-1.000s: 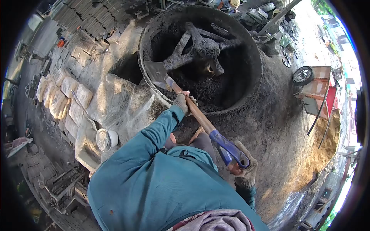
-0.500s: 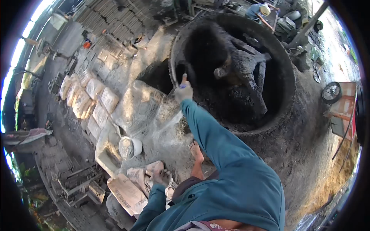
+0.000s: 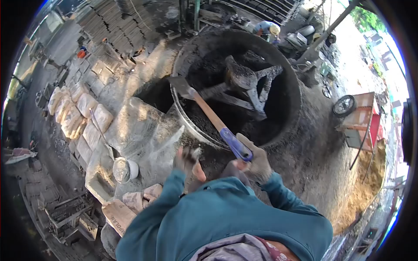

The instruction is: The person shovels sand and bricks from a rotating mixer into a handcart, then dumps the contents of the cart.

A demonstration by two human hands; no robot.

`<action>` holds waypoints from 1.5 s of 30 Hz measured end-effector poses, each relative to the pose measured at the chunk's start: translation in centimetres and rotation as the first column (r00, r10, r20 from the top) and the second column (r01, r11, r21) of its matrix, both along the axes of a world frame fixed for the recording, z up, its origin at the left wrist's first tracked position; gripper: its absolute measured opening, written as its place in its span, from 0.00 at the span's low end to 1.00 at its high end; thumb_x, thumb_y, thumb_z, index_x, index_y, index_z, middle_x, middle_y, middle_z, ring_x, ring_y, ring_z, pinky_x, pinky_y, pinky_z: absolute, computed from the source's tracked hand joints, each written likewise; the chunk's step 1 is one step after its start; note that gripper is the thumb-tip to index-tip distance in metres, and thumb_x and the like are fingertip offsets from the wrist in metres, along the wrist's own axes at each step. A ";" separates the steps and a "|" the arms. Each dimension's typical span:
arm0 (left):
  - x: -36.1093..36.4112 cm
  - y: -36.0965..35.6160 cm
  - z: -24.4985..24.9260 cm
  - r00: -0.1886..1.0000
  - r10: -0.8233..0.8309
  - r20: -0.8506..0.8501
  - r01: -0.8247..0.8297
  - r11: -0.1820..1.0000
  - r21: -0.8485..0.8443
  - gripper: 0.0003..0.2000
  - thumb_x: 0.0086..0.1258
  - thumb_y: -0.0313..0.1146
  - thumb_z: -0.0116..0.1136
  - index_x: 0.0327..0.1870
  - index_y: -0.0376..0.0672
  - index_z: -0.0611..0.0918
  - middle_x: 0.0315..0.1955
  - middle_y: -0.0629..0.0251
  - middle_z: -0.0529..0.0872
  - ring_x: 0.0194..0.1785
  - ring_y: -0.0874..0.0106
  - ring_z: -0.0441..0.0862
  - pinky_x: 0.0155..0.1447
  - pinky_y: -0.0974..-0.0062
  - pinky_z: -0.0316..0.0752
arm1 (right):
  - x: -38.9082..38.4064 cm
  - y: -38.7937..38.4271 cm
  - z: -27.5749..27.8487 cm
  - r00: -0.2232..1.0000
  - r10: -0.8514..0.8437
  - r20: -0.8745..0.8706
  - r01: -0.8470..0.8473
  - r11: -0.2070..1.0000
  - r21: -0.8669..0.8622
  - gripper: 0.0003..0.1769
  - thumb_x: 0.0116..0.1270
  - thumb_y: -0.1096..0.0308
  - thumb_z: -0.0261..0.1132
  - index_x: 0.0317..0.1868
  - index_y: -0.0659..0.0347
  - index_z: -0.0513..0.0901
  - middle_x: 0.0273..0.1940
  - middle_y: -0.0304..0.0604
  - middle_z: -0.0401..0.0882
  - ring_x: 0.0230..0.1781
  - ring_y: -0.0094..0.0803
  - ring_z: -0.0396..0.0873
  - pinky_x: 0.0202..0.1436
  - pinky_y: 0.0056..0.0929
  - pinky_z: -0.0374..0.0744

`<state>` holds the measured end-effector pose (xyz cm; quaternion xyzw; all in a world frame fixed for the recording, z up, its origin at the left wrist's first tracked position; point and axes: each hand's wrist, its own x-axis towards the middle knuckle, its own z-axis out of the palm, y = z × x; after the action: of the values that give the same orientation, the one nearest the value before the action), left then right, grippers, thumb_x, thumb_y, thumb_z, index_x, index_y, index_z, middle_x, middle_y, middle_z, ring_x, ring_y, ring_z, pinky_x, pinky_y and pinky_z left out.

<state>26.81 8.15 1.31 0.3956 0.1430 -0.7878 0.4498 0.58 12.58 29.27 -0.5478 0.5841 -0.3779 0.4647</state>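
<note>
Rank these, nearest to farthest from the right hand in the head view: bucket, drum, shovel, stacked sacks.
1. Shovel: held in the right hand.
2. Drum: just ahead.
3. Bucket: off to the left.
4. Stacked sacks: farther left, beyond the bucket.

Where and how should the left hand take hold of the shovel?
Probably midway along the shovel's bare wooden shaft, coming from the left hand side and wrapping across it. The shaft is straight and slim, exposed between the blue grip, which the right hand holds, and the broad blade at the drum rim.
</note>
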 end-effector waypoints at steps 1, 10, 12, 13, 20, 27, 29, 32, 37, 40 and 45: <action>-1.8 -3.5 -2.9 0.934 -0.161 -0.318 0.074 0.960 -0.269 0.21 0.79 0.57 0.50 0.38 0.48 0.82 0.34 0.65 0.86 0.41 0.60 0.84 0.47 0.55 0.80 | -1.5 1.9 1.9 0.999 0.031 0.025 -0.031 0.999 0.025 0.50 0.59 0.64 0.76 0.78 0.68 0.62 0.36 0.33 0.80 0.34 0.19 0.73 0.43 0.21 0.76; -2.9 -11.1 -2.1 0.975 0.219 0.030 -0.191 0.903 -0.386 0.19 0.70 0.53 0.60 0.37 0.43 0.82 0.28 0.66 0.82 0.32 0.68 0.79 0.41 0.67 0.80 | -14.8 10.7 3.3 0.823 -0.365 0.436 0.276 0.927 0.253 0.39 0.62 0.62 0.74 0.70 0.71 0.72 0.29 0.38 0.82 0.28 0.26 0.82 0.32 0.27 0.82; -2.0 -5.6 -0.8 0.971 0.236 0.039 -0.226 0.958 -0.176 0.18 0.71 0.51 0.60 0.32 0.45 0.81 0.25 0.64 0.82 0.32 0.65 0.80 0.45 0.62 0.80 | -18.1 11.4 -1.1 0.752 -0.517 0.410 0.385 0.848 0.364 0.35 0.65 0.65 0.72 0.69 0.70 0.74 0.29 0.39 0.81 0.26 0.27 0.81 0.30 0.28 0.82; -1.8 -2.5 0.6 0.959 0.262 0.107 -0.250 0.962 -0.109 0.18 0.71 0.53 0.60 0.33 0.46 0.81 0.26 0.65 0.82 0.33 0.63 0.81 0.47 0.60 0.81 | -19.6 11.8 -3.3 0.743 -0.569 0.351 0.421 0.806 0.415 0.33 0.66 0.66 0.71 0.69 0.69 0.74 0.30 0.39 0.81 0.26 0.27 0.81 0.29 0.29 0.82; 6.9 10.8 0.3 0.812 0.543 0.213 -0.534 0.839 -0.105 0.17 0.69 0.53 0.64 0.30 0.50 0.78 0.22 0.68 0.80 0.27 0.65 0.78 0.46 0.56 0.78 | -17.2 9.0 -13.6 0.811 -0.547 0.208 0.310 0.703 0.639 0.28 0.69 0.67 0.70 0.67 0.66 0.74 0.31 0.42 0.80 0.22 0.30 0.79 0.24 0.30 0.78; 13.7 13.2 0.1 0.726 0.642 0.247 -0.664 0.748 0.008 0.16 0.67 0.49 0.64 0.28 0.49 0.76 0.21 0.69 0.78 0.28 0.64 0.79 0.48 0.53 0.78 | -9.4 2.0 -17.0 0.900 -0.415 0.137 0.226 0.711 0.666 0.28 0.71 0.67 0.68 0.68 0.67 0.72 0.29 0.44 0.79 0.16 0.31 0.76 0.17 0.32 0.74; 15.6 13.5 -1.5 0.732 0.650 0.206 -0.663 0.748 -0.004 0.19 0.66 0.52 0.65 0.27 0.47 0.76 0.21 0.66 0.79 0.29 0.63 0.79 0.49 0.54 0.77 | -7.8 0.4 -17.1 0.945 -0.328 0.024 0.241 0.741 0.627 0.33 0.68 0.69 0.71 0.70 0.70 0.70 0.31 0.45 0.80 0.19 0.30 0.78 0.21 0.30 0.76; 18.2 13.7 -2.7 0.730 0.652 0.206 -0.674 0.736 0.063 0.17 0.67 0.49 0.64 0.26 0.47 0.76 0.20 0.67 0.78 0.29 0.63 0.80 0.48 0.52 0.77 | -6.6 -1.5 -20.5 0.959 -0.175 -0.223 0.260 0.854 0.450 0.37 0.65 0.69 0.74 0.71 0.73 0.69 0.37 0.49 0.85 0.27 0.30 0.83 0.32 0.28 0.82; 19.5 11.0 -2.3 0.725 0.641 0.254 -0.683 0.716 0.145 0.17 0.67 0.47 0.64 0.24 0.46 0.75 0.20 0.67 0.77 0.27 0.63 0.79 0.46 0.53 0.77 | -5.2 -3.0 -22.6 0.908 -0.288 -0.304 0.364 0.902 0.231 0.33 0.63 0.70 0.74 0.65 0.76 0.74 0.46 0.52 0.88 0.43 0.31 0.87 0.51 0.28 0.83; 20.9 8.7 -2.3 0.747 0.603 0.281 -0.649 0.752 0.112 0.16 0.67 0.46 0.64 0.25 0.48 0.75 0.20 0.69 0.77 0.27 0.64 0.78 0.45 0.54 0.77 | -4.0 -3.5 -24.0 0.897 -0.385 -0.218 0.432 0.867 0.249 0.28 0.64 0.69 0.73 0.62 0.74 0.78 0.46 0.49 0.88 0.47 0.29 0.85 0.53 0.27 0.82; 22.3 1.6 -6.2 0.777 0.548 0.310 -0.578 0.816 0.008 0.14 0.66 0.44 0.66 0.26 0.49 0.75 0.20 0.70 0.77 0.26 0.65 0.78 0.44 0.53 0.78 | -4.2 -3.8 -28.9 0.897 -0.425 -0.119 0.440 0.885 0.150 0.22 0.66 0.68 0.72 0.57 0.70 0.83 0.46 0.46 0.88 0.48 0.28 0.85 0.55 0.26 0.81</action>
<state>49.09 9.72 -4.91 0.4695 0.2266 -0.5408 0.6601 -3.59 8.76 0.36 -0.3764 0.7409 -0.3966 0.3900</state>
